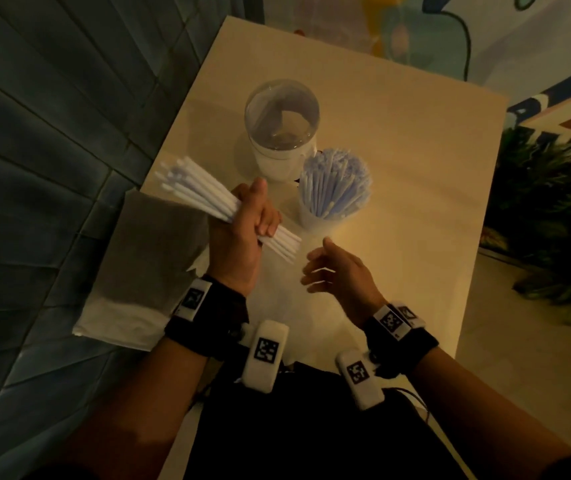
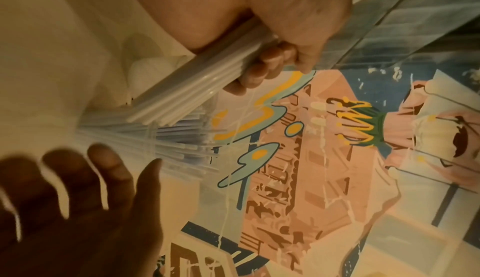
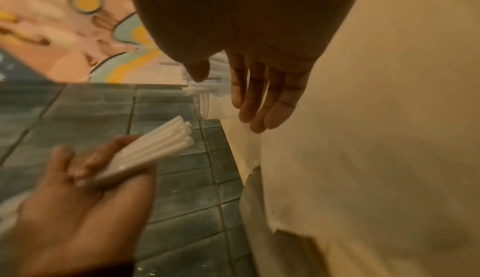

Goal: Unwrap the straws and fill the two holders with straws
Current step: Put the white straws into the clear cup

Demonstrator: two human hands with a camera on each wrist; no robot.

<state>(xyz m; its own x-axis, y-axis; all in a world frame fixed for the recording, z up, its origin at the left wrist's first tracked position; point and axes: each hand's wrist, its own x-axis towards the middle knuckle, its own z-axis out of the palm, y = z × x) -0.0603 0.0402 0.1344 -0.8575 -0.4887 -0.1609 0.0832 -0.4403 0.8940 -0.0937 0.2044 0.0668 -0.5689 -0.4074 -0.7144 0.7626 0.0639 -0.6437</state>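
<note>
the person's left hand (image 1: 239, 233) is gripping a bundle of white paper-wrapped straws (image 1: 194, 188), fingers curled round its middle, and is holding it slanted above the near left part of the pale cream rectangular table (image 1: 415, 188). the bundle's longer end is fanning up and to the left, the shorter end is poking out toward the right hand (image 1: 339, 268). the right hand is hovering just beside that shorter end, apart from it, with fingers straight and spread and nothing in them (the right wrist view is showing the palm open too). just beyond the hands, a clear round plastic holder packed with upright pale blue-white straws (image 1: 334, 192) is standing on the table. touching or just behind it, a second clear round holder with a white base (image 1: 282, 133) is standing with a few dark and pale shapes inside, too dim to name. a grey and white folded paper sheet (image 1: 142, 268) is lying over the table's near left edge, under the left forearm. dark blue-grey tiles (image 1: 35, 168) are covering the floor to the left.
</note>
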